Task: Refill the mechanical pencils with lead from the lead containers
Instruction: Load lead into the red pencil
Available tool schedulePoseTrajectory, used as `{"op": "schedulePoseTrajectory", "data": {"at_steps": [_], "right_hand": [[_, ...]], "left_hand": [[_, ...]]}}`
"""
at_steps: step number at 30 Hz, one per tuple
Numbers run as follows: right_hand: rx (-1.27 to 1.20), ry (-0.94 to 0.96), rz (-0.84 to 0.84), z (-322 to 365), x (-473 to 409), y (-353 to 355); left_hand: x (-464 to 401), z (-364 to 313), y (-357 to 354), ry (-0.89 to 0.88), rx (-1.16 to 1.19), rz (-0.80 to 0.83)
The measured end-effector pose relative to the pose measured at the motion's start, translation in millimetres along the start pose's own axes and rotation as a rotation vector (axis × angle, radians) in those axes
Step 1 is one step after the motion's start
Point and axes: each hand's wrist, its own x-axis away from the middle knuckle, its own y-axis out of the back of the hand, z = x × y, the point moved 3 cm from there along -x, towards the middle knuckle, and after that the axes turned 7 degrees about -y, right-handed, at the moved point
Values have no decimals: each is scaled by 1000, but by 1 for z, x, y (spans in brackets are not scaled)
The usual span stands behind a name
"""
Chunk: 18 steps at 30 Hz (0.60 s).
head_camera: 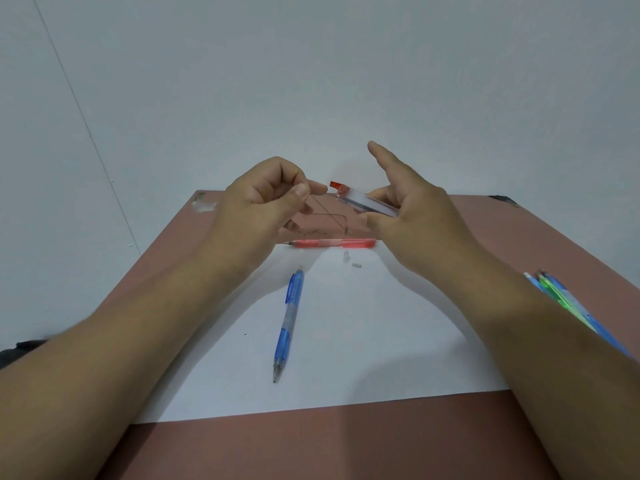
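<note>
The left hand (270, 199) pinched a lead stick (323, 209) between thumb and forefinger, just beside the lead container (367, 201) the right hand (408, 216) gripped. Below both hands, the red pencil (332, 243) lay uncapped, seemingly awaiting lead; the blue pencil (289, 323) lay nearer, its state unclear.

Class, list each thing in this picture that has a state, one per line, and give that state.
Lead container: held by the right hand, red cap open.
Lead: pinched by the left hand.
Red pencil: lying flat, end cap off.
Blue pencil: lying on the paper, untouched.
Small cap: loose on the paper.
</note>
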Motion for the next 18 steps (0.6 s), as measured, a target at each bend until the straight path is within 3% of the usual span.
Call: {"op": "schedulePoseTrajectory", "data": {"at_steps": [18], "right_hand": [[-61,-9,37,2,2,-12]], "left_hand": [[3,-12,-8,62,157,58]]}}
